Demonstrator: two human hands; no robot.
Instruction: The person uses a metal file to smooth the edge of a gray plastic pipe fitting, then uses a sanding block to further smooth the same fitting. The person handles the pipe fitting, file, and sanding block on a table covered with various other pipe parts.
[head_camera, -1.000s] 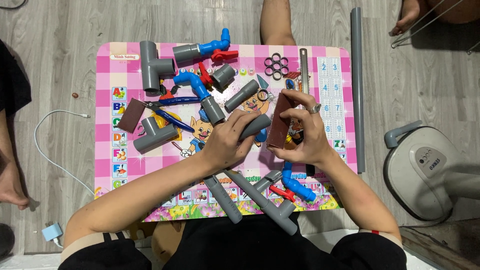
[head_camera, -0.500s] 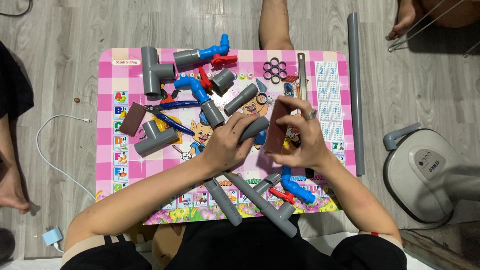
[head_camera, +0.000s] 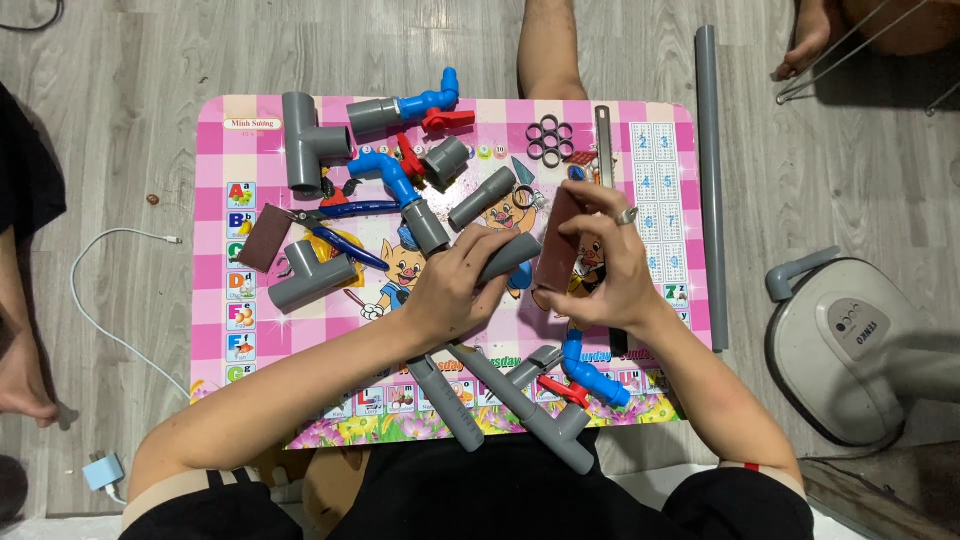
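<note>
Nearest the person, at the worktop's (head_camera: 215, 330) near edge, two long grey pipes (head_camera: 520, 405) lie slanting, one joined to a grey tee, with a blue elbow fitting (head_camera: 592, 375) and a red valve handle (head_camera: 562, 390) just beside them.

Above these, near the middle of the worktop, the left hand (head_camera: 455, 285) is clenched around a short grey pipe piece (head_camera: 510, 255), whose free end points toward the right hand. The right hand (head_camera: 605, 265), a ring on one finger, grasps a brown sheet of sandpaper (head_camera: 558, 240) held upright, touching or just beside the pipe end; which, I cannot tell.

Toward the left edge lie a grey tee fitting (head_camera: 310, 275), blue-handled pliers (head_camera: 335, 225) and a second brown sandpaper piece (head_camera: 265, 238).

Further off, in the middle, lie a blue elbow on a grey coupling (head_camera: 405, 195) and a loose grey pipe stub (head_camera: 482, 198). Near the far edge sit a large grey tee (head_camera: 305, 145), a grey socket with a blue pipe (head_camera: 405, 108), a red valve (head_camera: 448, 121), a cluster of black rings (head_camera: 550, 140) and a narrow metal file (head_camera: 603, 145).

Off the right edge, a long grey pipe (head_camera: 710, 180) lies on the floor alongside the worktop, and a grey appliance (head_camera: 860, 340) stands well apart to the right. Left of the worktop a white cable (head_camera: 100, 300) runs across the floor to a charger (head_camera: 102, 472).
</note>
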